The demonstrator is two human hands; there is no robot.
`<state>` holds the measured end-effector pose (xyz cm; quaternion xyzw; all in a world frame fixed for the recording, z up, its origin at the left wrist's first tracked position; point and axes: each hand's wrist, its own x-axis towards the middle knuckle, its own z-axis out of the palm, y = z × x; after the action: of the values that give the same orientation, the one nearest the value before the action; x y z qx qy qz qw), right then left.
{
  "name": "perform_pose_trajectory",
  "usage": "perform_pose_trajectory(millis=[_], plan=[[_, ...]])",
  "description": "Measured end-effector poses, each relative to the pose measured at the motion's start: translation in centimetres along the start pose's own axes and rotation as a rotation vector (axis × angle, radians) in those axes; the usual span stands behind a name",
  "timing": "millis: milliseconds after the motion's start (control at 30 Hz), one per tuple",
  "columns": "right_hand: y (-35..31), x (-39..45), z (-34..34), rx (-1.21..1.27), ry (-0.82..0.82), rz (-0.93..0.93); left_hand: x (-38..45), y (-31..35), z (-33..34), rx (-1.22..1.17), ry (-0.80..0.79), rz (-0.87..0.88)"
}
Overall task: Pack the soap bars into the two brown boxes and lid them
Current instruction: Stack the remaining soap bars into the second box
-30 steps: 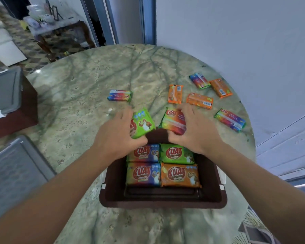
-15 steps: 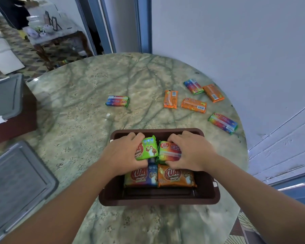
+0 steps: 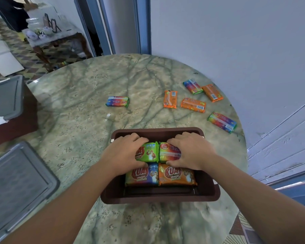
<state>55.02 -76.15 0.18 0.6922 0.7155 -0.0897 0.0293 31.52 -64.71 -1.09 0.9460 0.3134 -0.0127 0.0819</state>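
An open brown box (image 3: 208,194) stands near the front edge of the marble table. Inside it my left hand (image 3: 123,152) grips a green soap bar (image 3: 149,153), and my right hand (image 3: 192,151) grips a rainbow soap bar (image 3: 169,152) beside it. Both bars sit on top of the back row. In front of them lie a blue-green bar (image 3: 142,176) and an orange bar (image 3: 177,176). Several loose bars lie further back: a rainbow one (image 3: 117,101), orange ones (image 3: 170,99) (image 3: 193,105) (image 3: 212,92), and rainbow ones (image 3: 193,86) (image 3: 222,122).
A second brown box (image 3: 12,127) with a grey lid (image 3: 5,97) on it sits at the left table edge. Another grey lid (image 3: 16,184) lies at the near left. A white wall rises right behind the table. A small cluttered table and a person stand far left.
Both hands carried a green and a rainbow bar from beyond the box's far rim down into it, setting them side by side on the back row. The view tilted down slightly.
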Motion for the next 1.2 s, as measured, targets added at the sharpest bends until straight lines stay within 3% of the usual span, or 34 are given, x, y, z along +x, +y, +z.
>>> perform_pose_trajectory(millis=[400, 833, 1000, 1200], plan=[[0.1, 0.1, 0.0, -0.010, -0.010, -0.003, 0.2, -0.2, 0.5, 0.039, 0.037, 0.142], [0.2, -0.7, 0.2, 0.252, 0.141, 0.033, 0.0, -0.2, 0.3, -0.051, 0.058, 0.085], [0.8, -0.1, 0.6, 0.315, 0.098, 0.125, 0.1, -0.3, 0.3, -0.056, 0.041, 0.067], [0.5, 0.4, 0.1, 0.190, 0.029, 0.066, 0.1, -0.3, 0.3, -0.052, 0.040, 0.063]])
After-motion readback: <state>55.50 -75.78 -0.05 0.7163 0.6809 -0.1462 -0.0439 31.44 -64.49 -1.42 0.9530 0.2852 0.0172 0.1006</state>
